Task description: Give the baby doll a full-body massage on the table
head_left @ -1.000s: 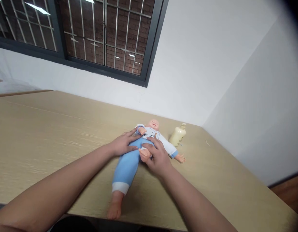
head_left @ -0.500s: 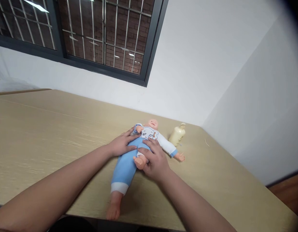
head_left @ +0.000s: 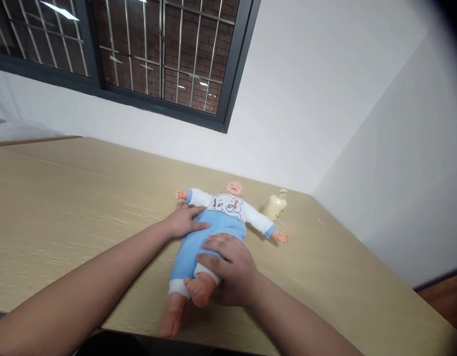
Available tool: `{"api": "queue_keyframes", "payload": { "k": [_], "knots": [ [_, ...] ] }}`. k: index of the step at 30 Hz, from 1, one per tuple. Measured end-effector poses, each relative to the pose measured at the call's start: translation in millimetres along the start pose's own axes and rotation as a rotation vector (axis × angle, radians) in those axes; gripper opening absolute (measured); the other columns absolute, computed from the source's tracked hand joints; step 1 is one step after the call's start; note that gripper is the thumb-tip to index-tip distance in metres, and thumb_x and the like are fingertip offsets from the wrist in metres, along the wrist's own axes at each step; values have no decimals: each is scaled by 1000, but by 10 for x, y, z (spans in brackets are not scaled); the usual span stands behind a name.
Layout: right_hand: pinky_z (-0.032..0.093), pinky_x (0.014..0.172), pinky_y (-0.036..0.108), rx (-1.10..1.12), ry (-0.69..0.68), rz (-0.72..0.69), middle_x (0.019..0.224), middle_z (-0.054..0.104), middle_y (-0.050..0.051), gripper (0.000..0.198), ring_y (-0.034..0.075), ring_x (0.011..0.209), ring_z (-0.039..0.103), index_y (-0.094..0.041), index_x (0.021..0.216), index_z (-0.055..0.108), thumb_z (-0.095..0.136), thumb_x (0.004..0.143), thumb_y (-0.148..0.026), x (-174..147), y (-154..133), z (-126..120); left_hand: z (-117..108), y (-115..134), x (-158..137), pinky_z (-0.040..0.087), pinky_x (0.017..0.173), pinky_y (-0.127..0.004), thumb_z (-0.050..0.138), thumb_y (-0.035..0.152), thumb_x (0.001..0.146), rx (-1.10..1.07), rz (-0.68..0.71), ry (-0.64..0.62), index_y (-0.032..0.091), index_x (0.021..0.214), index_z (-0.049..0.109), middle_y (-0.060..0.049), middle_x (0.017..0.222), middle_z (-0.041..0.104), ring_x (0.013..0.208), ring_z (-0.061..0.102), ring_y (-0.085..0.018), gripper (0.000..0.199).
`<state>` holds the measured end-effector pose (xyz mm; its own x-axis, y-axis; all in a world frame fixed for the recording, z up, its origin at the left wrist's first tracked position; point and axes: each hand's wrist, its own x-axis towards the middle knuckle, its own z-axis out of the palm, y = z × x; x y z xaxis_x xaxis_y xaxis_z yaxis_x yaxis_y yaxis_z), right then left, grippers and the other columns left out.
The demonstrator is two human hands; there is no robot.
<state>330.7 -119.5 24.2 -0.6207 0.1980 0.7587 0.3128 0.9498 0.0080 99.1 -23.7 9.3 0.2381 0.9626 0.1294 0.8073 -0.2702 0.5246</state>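
Observation:
A baby doll [head_left: 217, 230] in a white and blue outfit with an elephant face on the chest lies on its back on the table, its feet toward me. My left hand [head_left: 182, 222] rests against the doll's side at the waist, thumb on the blue cloth and fingers stretched out below the doll's arm. Around the doll's leg on the right side, my right hand [head_left: 231, 267] is closed over the knee and shin, with some fingertips hidden. That leg is slightly bent, its bare foot [head_left: 200, 289] beside the other foot.
A cream-coloured bottle [head_left: 275, 206] stands beyond the doll's outstretched arm. The wooden table [head_left: 83, 207] meets a white wall [head_left: 287, 99] under a barred window [head_left: 169, 54]. A thin pale strand [head_left: 319, 219] lies at the right, and the table's near edge runs below the doll's feet.
My right hand has moved toward me with the doll's leg, which is now less bent. The doll's arm on the left has swung outward, away from its chest. My left hand has barely shifted.

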Motion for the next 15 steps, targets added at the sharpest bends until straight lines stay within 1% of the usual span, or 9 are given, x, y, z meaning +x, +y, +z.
{"api": "queue_keyframes", "payload": {
  "k": [2,4,8,12,15],
  "knots": [
    [51,100,37,51,-7,-28,111,74,4,39,22,114,67,-26,114,66,70,76,-36,-13,-14,11,-14,0,-3,38,110,-46,58,81,73,-30,4,-26,25,145,55,-13,135,63,130,52,-40,91],
    [52,100,36,73,-15,-34,110,75,3,40,21,113,67,-26,115,66,70,76,-37,-17,-14,21,-26,7,-10,41,107,-43,58,81,73,-73,21,-34,22,142,58,-13,137,64,129,54,-38,90],
    [53,98,37,80,-27,-5,108,75,3,41,22,110,69,-25,115,66,68,76,-36,16,0,3,-45,43,-33,42,104,-42,57,80,73,-96,31,-23,20,136,63,-13,136,64,128,55,-38,87],
    [53,97,38,96,-33,13,107,76,4,41,22,110,69,-26,117,65,67,79,-42,59,0,-43,-71,91,-62,44,101,-41,56,79,75,-112,39,-19,21,131,66,-12,133,66,124,58,-37,82],
    [52,99,39,111,-42,20,108,76,4,45,23,110,69,-25,118,65,68,78,-45,61,12,-57,-88,117,-72,45,100,-40,55,79,76,-119,52,-21,22,128,68,-11,131,68,122,59,-36,79]
  ]
}}
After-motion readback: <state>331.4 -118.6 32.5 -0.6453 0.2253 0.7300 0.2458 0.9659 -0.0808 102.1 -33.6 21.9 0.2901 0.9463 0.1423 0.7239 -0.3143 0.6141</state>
